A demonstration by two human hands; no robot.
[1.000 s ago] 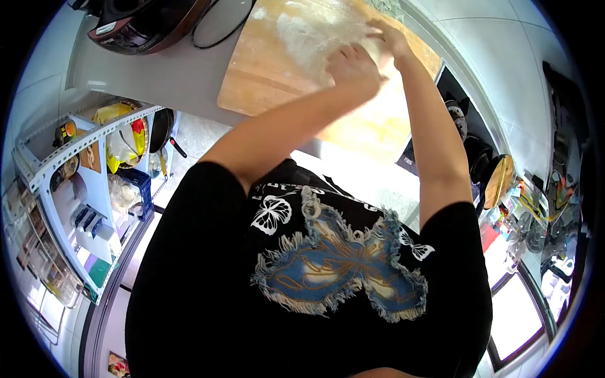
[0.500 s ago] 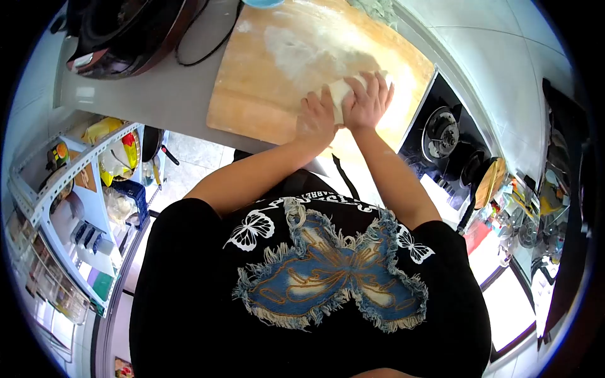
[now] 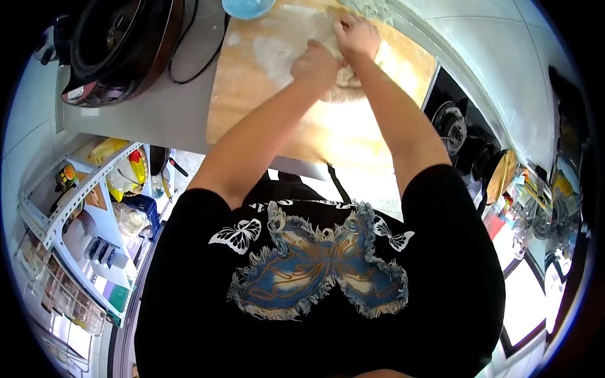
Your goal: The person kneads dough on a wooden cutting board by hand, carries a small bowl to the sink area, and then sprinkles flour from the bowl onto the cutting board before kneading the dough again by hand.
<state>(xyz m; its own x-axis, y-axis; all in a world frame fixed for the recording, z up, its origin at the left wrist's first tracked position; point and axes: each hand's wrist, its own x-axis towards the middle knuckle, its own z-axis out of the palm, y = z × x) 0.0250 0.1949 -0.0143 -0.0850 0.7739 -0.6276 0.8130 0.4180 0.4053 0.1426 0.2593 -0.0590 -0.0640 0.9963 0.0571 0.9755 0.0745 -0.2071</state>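
A pale lump of dough (image 3: 348,78) lies on a floured wooden board (image 3: 236,104), partly covered by my hands and forearms. My left hand (image 3: 315,64) presses on its left side with the fingers curled in. Over the far part of the dough is my right hand (image 3: 358,36), its fingers bent and closed on it. The fingertips of both hands are largely hidden. Loose white flour (image 3: 271,53) is spread on the board to the left of my left hand.
A light blue bowl (image 3: 247,6) sits at the board's far left corner. Farther left, a dark electric pan (image 3: 120,50) and a black cord (image 3: 211,60) rest on the grey counter (image 3: 151,116). To the right is a stove burner (image 3: 450,126); a shelf rack (image 3: 94,189) stands lower left.
Both my hands have moved forward, farther from my body, with the dough. My arms are more stretched, and the fingers, flatter before, are now curled. The camera view has shifted slightly.
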